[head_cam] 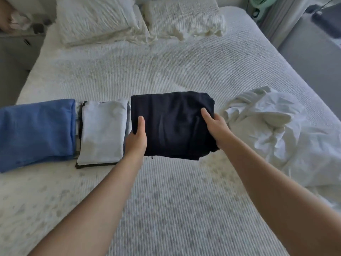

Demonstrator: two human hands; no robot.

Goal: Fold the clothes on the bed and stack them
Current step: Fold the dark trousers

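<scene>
Both forearms reach out over the bed (166,74). Unfolded white clothing (273,133) lies crumpled at its right side. On its left, a folded blue garment (35,132) sits just beside a folded pale stack (103,132). Between them, the left hand (136,137) and right hand (215,126) pinch a folded dark navy garment (173,126) by its sides, thumbs on top.

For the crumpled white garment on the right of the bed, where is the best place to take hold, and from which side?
Take the crumpled white garment at its near left edge, coming from the left with the right hand. That edge lies closest to the hands, and its raised folds probably give a grip. Both hands, the left hand too, hold the folded dark garment now.
</scene>
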